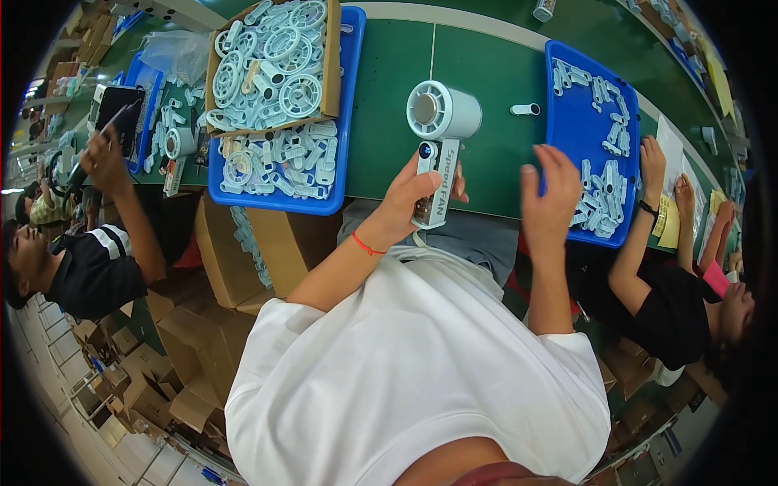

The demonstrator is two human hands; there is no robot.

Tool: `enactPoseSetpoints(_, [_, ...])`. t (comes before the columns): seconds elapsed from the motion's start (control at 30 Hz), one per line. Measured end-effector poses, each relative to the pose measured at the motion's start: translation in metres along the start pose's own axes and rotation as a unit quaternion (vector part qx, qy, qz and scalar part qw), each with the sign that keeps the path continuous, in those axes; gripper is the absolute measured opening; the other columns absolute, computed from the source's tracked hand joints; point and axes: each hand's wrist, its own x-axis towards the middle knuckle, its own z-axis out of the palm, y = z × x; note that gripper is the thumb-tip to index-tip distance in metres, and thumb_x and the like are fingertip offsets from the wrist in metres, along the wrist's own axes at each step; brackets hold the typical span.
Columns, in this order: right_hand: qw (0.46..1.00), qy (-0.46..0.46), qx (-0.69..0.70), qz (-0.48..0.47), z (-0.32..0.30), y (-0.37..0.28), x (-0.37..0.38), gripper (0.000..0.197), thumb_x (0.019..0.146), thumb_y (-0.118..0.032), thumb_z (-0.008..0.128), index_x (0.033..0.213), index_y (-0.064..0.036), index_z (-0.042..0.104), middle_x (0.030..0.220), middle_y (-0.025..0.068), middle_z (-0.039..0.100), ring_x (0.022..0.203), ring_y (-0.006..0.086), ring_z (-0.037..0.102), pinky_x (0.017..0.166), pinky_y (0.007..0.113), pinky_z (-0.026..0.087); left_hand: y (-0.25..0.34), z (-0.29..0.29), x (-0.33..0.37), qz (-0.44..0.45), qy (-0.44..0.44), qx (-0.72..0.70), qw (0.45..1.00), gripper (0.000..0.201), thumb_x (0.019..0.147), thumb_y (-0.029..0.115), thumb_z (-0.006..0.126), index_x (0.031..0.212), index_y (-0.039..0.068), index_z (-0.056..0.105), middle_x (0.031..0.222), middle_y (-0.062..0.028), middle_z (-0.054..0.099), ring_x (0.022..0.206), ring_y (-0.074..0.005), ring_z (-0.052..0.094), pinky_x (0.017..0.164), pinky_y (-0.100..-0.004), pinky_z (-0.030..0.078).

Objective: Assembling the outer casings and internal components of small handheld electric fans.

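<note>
A pale grey-white handheld fan (444, 152) was held to the left of the parts-strewn blue tray (582, 136), well apart from it. Its drum-shaped head (459, 112) was set across the top of a slim, boxy handle (443, 194), which was tilted slightly. The slotted round face, centred by a plain grey hub (427, 108), was turned away from the tray, while the handle's lettered side was turned toward it. A dark round window (426, 150) was lit blue near the handle's top; dark, brownish detail was shown lower down, partly hidden.

Head-worn fisheye — facing down, near the green table (389, 69).
</note>
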Motion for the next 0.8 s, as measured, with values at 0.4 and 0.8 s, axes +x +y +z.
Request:
enactPoseSetpoints(0.4, [0.780,-0.154,0.576,0.193,0.035,-0.061,-0.027,0.066,0.090,-0.048,0.044,0.132,0.0019,0.035,0.100,0.0114,0.056,0.076,0.0139,0.056,0.063,0.025,0.047,0.020,0.011,-0.001,0.053,0.036,0.493,0.868,0.039,0.087,0.024,0.057,0.112,-0.003,0.046,0.086,-0.0108,0.051,0.067,-0.0143,0.052,0.062,-0.0263,0.045])
enactPoseSetpoints(0.8, [0.836,-0.179,0.509,0.100,0.028,-0.057,-0.025,0.068,0.090,-0.050,0.043,0.133,0.0017,0.033,0.097,0.0099,0.058,0.069,0.0122,0.056,0.054,0.023,0.047,0.016,0.006,-0.007,0.054,0.118,0.509,0.851,0.027,0.080,0.003,0.046,0.106,-0.004,0.048,0.075,-0.0086,0.056,0.052,-0.0137,0.054,0.054,-0.0255,0.046])
